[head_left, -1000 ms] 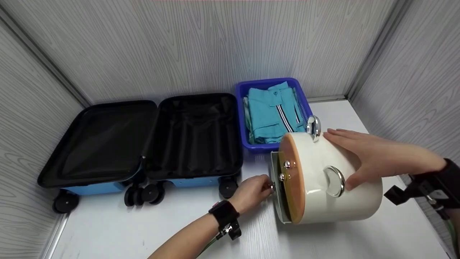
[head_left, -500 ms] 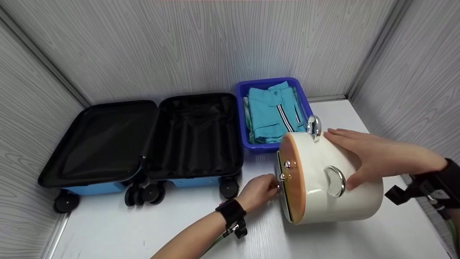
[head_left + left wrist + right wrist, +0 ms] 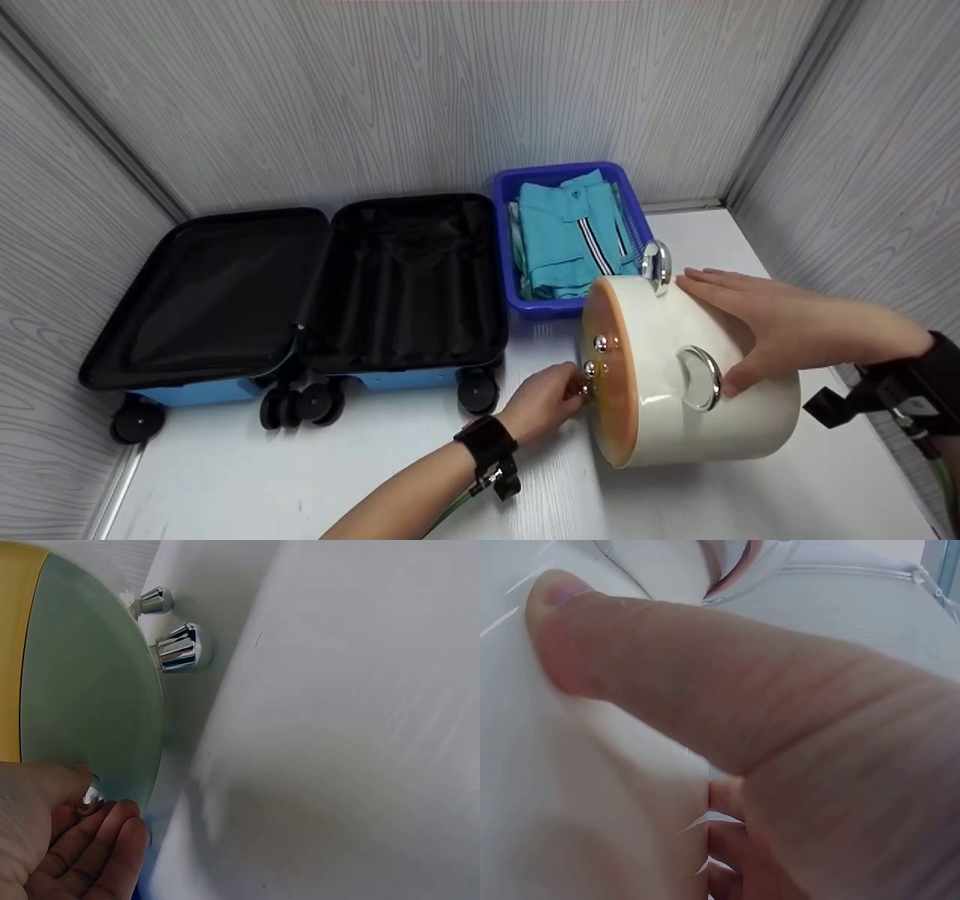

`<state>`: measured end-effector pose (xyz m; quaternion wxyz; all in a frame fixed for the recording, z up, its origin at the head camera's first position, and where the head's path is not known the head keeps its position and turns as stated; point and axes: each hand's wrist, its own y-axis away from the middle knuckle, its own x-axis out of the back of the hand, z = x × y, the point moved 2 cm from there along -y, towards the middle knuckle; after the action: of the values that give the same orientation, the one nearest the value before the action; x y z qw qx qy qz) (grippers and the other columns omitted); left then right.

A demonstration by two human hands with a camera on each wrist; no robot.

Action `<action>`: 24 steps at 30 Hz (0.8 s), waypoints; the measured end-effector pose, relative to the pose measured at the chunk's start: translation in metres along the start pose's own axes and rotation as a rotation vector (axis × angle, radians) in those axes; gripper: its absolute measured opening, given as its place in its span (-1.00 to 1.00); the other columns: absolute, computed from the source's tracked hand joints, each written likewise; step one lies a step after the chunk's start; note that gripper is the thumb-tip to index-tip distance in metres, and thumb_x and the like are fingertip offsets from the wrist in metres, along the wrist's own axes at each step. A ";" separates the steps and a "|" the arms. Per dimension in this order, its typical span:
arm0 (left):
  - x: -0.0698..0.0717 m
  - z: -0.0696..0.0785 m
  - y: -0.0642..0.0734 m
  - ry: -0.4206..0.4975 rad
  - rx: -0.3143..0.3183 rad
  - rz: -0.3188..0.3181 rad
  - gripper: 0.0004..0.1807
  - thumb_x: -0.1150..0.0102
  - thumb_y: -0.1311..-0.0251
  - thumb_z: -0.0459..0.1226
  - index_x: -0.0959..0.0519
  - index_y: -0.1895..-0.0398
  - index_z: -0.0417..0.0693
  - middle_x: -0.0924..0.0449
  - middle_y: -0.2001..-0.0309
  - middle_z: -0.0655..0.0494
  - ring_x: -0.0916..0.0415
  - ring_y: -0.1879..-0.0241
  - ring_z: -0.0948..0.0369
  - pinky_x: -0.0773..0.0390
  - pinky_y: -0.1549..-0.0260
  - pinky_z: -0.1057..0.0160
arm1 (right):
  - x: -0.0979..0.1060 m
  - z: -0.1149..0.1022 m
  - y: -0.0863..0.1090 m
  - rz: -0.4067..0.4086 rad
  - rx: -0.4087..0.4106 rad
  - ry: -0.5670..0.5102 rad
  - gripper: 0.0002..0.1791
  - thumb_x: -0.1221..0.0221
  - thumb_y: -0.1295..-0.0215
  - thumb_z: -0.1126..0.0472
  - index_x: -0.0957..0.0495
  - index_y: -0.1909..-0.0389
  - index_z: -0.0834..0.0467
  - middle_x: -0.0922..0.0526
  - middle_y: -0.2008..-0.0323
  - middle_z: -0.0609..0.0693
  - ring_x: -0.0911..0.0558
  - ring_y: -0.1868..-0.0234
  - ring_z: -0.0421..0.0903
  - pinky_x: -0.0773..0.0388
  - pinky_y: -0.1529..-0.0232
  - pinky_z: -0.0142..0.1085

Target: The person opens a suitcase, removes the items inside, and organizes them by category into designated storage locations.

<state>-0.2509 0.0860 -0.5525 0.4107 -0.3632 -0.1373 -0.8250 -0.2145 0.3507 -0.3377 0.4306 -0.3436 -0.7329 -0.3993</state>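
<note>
A rounded cream box point(image 3: 720, 435) with an orange-edged front point(image 3: 619, 405) stands at the right in the head view. Two chrome knobs point(image 3: 600, 343) stick out of that front, and shiny loop handles point(image 3: 660, 264) are fixed to its body. My left hand point(image 3: 541, 401) is at the front, where thumb and fingers pinch a small silver knob point(image 3: 91, 797) on the greenish front panel point(image 3: 86, 682). My right hand point(image 3: 799, 334) rests spread over the body; its thumb point(image 3: 652, 664) lies along the cream surface. Part of the fingers is hidden behind the box.
An open suitcase point(image 3: 225, 292) with black lining and blue shell lies at the left, its wheels point(image 3: 478, 391) toward me. Behind the box, a blue plastic basket point(image 3: 551, 309) holds folded turquoise clothes point(image 3: 559, 240). Wood-grain walls point(image 3: 420, 90) enclose the white surface point(image 3: 375, 457).
The front panel, standing out from the box a second ago, has moved right and is now flush against the orange front. My left hand moved with it; my right hand stayed put.
</note>
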 end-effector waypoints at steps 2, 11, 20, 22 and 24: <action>0.001 -0.001 0.002 0.028 0.014 -0.022 -0.86 -0.34 -0.31 -0.26 -0.62 0.12 -0.04 -0.63 0.24 0.22 -0.51 0.33 0.42 -0.52 0.29 0.44 | 0.000 0.000 -0.001 0.000 0.001 0.001 0.44 -0.60 0.26 -0.21 0.00 -0.65 0.04 -0.01 -0.62 0.04 -0.02 -0.60 0.11 -0.09 -0.44 0.18; 0.016 0.003 0.014 -0.038 0.009 -0.041 -0.58 -0.29 -0.36 -0.07 -0.60 -0.20 -0.02 -0.66 -0.02 0.17 -0.62 0.15 0.29 -0.57 0.16 0.39 | 0.000 0.001 -0.003 -0.001 0.003 0.002 0.43 -0.60 0.25 -0.20 -0.01 -0.65 0.03 -0.02 -0.62 0.06 -0.02 -0.59 0.14 -0.09 -0.44 0.21; 0.060 0.005 0.038 -0.218 -0.122 0.077 -0.45 -0.23 -0.41 0.04 -0.52 -0.34 -0.04 -0.57 -0.23 0.10 -0.47 -0.26 0.17 -0.44 -0.26 0.17 | 0.000 0.002 -0.004 -0.007 -0.001 0.000 0.45 -0.61 0.28 -0.21 -0.01 -0.65 0.04 -0.01 -0.62 0.08 -0.01 -0.59 0.16 -0.09 -0.42 0.23; 0.072 0.000 0.046 -0.254 -0.142 0.127 -0.43 -0.20 -0.43 0.05 -0.50 -0.37 -0.03 -0.54 -0.28 0.08 -0.41 -0.33 0.12 -0.38 -0.32 0.11 | 0.000 0.002 -0.005 -0.010 -0.003 0.001 0.45 -0.61 0.28 -0.21 -0.01 -0.65 0.04 -0.01 -0.62 0.09 -0.01 -0.59 0.17 -0.09 -0.43 0.24; 0.085 -0.007 0.054 -0.286 -0.139 0.176 -0.40 -0.17 -0.45 0.06 -0.46 -0.41 -0.03 -0.48 -0.34 0.04 -0.33 -0.39 0.08 -0.32 -0.38 0.04 | 0.000 0.003 -0.005 -0.009 0.001 0.006 0.45 -0.61 0.28 -0.21 -0.01 -0.65 0.04 -0.01 -0.62 0.09 -0.02 -0.59 0.18 -0.09 -0.42 0.24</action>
<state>-0.2461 -0.0006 -0.5009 0.4315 -0.5151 -0.1045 -0.7332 -0.2198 0.3508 -0.3402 0.4312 -0.3387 -0.7334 -0.4018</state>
